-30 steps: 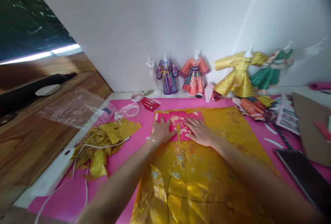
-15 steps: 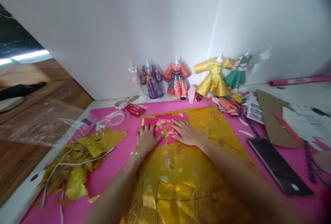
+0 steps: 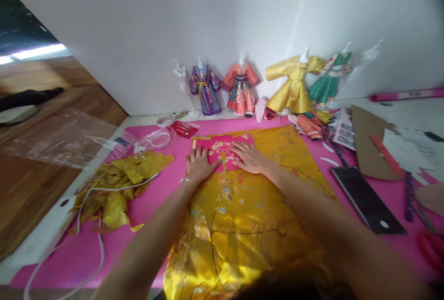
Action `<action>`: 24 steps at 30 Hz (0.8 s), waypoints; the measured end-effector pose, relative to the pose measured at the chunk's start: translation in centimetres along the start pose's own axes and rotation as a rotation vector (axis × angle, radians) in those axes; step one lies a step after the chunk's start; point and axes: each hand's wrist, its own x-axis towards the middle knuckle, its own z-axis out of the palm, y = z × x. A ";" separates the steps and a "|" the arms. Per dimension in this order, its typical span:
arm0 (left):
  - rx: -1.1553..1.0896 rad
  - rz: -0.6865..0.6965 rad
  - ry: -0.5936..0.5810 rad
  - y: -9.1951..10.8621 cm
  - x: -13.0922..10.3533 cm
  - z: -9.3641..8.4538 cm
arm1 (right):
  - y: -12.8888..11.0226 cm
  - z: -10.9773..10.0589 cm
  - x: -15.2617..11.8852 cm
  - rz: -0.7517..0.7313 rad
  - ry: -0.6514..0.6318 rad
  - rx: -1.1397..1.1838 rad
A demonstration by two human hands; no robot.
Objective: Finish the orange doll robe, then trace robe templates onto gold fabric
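Observation:
A pink-red paper piece [image 3: 227, 145] printed with pale gold flowers lies flat on a large sheet of shiny yellow fabric [image 3: 249, 217]. My left hand [image 3: 201, 165] rests palm down on its left part, fingers spread. On its right part my right hand [image 3: 248, 156] lies flat with the fingers stretched out. A small yellow strip shows on the paper between both hands. Dark drawn lines run over the fabric below and to the right. Neither hand grips anything.
Several miniature dressed mannequins [image 3: 205, 89] stand along the white wall. Yellow fabric scraps [image 3: 121, 189] and a white cable [image 3: 100, 244] lie on the pink mat [image 3: 152, 221] at left. Toward the right are a phone [image 3: 367, 200], brown cardboard [image 3: 371, 147] and red-handled scissors [image 3: 430, 249].
The view has tilted down, so things on the table sit higher in the picture and the scissors show. Both hands stay flat on the paper.

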 end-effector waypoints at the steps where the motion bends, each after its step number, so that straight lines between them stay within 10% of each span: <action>1: -0.005 -0.002 0.006 0.0 -0.1 0.2 | 0.0 0.0 0.0 -0.002 0.006 -0.001; 16: -0.014 -0.002 0.035 -0.3 -0.3 0.8 | -0.8 0.1 -0.8 0.213 0.235 -0.022; 24: -0.003 0.009 0.052 -0.4 -0.2 0.5 | 0.3 -0.4 -1.7 0.209 0.097 -0.027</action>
